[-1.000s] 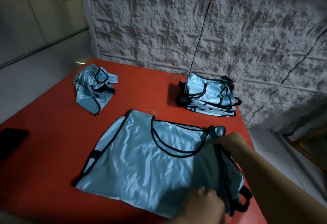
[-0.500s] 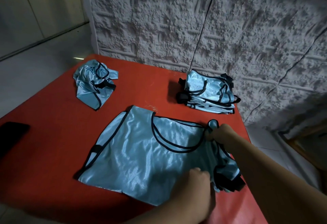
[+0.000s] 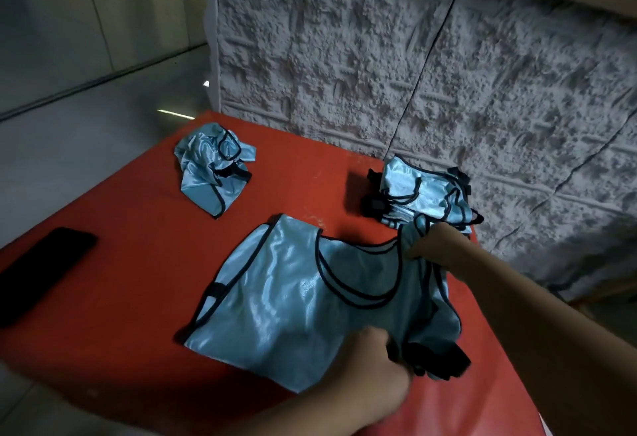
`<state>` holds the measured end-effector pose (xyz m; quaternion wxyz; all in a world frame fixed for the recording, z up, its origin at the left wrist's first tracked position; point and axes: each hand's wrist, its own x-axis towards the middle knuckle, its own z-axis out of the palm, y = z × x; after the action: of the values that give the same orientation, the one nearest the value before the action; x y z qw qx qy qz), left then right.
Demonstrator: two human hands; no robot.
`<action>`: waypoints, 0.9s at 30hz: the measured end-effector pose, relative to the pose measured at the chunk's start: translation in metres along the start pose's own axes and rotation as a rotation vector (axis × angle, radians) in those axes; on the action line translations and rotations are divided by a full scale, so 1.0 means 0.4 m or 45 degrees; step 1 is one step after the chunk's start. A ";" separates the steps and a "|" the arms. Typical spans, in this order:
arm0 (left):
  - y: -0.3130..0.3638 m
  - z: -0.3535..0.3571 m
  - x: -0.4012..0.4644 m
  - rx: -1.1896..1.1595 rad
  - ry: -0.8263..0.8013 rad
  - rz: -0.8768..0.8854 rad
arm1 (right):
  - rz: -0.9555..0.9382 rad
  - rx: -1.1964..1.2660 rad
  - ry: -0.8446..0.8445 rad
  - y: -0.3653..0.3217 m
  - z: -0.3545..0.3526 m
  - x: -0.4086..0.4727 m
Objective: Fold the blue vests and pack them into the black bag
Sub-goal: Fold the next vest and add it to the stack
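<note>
Looks like a plain indoor room, maybe a home or storeroom, can't pin it down. Red table [image 3: 131,263] pushed against a rough white textured wall [image 3: 379,73], pale tiled floor [image 3: 86,132], dim light, flat panels [image 3: 103,4] far left.

The red table [image 3: 144,263] carries a spread vest [image 3: 293,304] at centre, a crumpled vest [image 3: 210,170] upper left, a folded stack [image 3: 424,194] upper right, and a black phone [image 3: 44,270] at left.
</note>
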<state>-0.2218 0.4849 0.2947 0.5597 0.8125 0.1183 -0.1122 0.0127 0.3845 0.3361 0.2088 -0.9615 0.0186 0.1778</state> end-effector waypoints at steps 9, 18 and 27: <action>-0.101 -0.292 -0.007 -0.805 -0.160 -0.790 | 0.007 0.007 -0.404 -0.340 0.125 -0.015; -0.199 -0.503 -0.028 -0.075 0.002 -0.874 | -0.038 0.733 -0.411 -0.429 0.258 -0.007; -0.206 -0.457 0.030 0.322 0.344 -0.678 | 0.215 0.358 0.128 -0.159 0.314 0.056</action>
<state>-0.2277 0.6852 0.2819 0.3845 0.8236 0.3851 -0.1599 -0.0014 0.4945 0.2467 0.3243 -0.9255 0.1345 0.1421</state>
